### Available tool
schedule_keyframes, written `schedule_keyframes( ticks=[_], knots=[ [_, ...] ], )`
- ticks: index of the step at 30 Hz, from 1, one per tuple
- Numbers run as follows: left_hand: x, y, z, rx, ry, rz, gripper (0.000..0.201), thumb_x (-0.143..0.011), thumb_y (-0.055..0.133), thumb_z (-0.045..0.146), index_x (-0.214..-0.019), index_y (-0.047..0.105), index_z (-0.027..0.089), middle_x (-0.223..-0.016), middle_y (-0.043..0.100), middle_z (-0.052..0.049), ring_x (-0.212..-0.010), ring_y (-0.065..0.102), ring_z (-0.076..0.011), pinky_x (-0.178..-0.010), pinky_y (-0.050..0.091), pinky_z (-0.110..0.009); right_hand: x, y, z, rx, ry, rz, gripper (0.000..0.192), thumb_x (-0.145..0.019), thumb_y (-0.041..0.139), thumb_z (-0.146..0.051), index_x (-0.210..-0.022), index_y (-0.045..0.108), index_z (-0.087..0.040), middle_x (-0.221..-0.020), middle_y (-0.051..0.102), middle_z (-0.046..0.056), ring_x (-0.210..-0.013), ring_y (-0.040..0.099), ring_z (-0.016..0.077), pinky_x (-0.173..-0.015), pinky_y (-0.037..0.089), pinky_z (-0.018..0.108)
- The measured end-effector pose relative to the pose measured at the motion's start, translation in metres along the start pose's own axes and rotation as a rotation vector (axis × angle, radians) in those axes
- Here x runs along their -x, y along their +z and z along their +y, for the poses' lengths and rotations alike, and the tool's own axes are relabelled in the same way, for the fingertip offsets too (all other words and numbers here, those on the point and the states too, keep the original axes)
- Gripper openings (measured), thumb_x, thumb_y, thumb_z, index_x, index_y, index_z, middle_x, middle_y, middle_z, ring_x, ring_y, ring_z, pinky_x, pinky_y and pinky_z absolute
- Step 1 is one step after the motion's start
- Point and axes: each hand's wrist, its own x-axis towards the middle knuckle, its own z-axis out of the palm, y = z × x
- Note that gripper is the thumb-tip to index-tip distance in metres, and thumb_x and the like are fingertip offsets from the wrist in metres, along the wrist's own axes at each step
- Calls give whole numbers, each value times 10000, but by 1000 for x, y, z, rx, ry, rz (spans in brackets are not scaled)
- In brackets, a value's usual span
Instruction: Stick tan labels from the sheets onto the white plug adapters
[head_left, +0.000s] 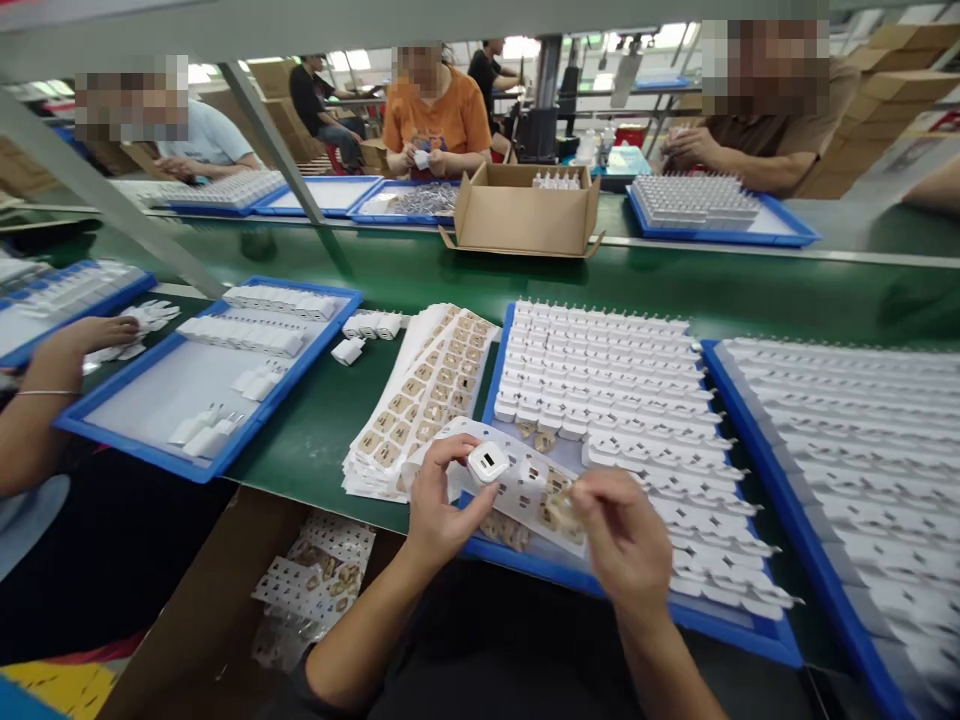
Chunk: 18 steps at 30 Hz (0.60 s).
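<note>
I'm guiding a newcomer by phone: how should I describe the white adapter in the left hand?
Find the blue tray holding rows of white adapters directly before the person. Near its left front corner, the left hand grips a single white adapter. Unlike those rows, it is held up, dark opening facing the camera.

Blur obscures whether the person's right hand (630,545) holds anything; the view's right edge cuts off a blue-rimmed tray (825,570) of white USB chargers (885,480).

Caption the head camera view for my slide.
Left hand holding a boxy white plastic adapter, right hand beside a long, pale, flat sticker strip.
</note>
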Motion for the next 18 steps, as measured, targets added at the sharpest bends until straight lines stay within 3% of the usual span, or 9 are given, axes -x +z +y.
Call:
schedule_keyframes(
  ticks=[2,6,8,11,15,18],
  knots=[
    [-11,-18,-8,-55,-55,97,464,-822,743,199,-1243,551,230,-1153,650,-88,-1083,671,-232,-913,582,-370,-2,-2,17,247,56,-24,175,-972,610,-226,-1103,706,-289,-991,723,58,-906,685,249,-791,537,397],
    [-55,-73,-39,-391,-157,181,498,-827,717,235,-1297,556,209,-1185,639,-92,-1104,666,-236,-942,580,-370,-5,1,46,493,-30,-148,311,-1027,476,-298,-1267,671,-268,-1281,674,114,-1144,660,303,-933,528,466],
    [-83,-103,-64,-607,-244,128,371,-848,681,258,-1202,596,187,-1191,647,-100,-1082,681,-231,-917,588,-352,-3,2,52,511,-48,-174,321,-1029,463,-307,-1274,665,-261,-1294,671,113,-1151,662,302,-942,538,466],
    [-120,-135,-104,-722,-304,118,325,-835,701,254,-1120,587,145,-1136,677,-122,-1039,684,-246,-931,571,-390,0,2,53,487,-47,-226,269,-1026,476,-306,-1189,686,-263,-1213,703,91,-1096,686,282,-917,561,446],
    [-146,-148,-143,-893,-338,82,293,-778,749,242,-1020,603,165,-1076,677,-130,-1191,579,-353,-1039,463,-532,2,1,51,468,-30,-248,237,-1028,472,-290,-1118,688,-250,-1123,730,82,-1043,704,266,-894,578,428],
    [-148,-148,-156,-1007,-359,76,314,-772,746,259,-1036,606,160,-1191,629,-181,-1301,466,-420,-1080,383,-594,3,1,51,485,-16,-245,232,-1024,468,-267,-1093,686,-227,-1072,740,84,-1006,711,254,-882,587,410]
  ],
)
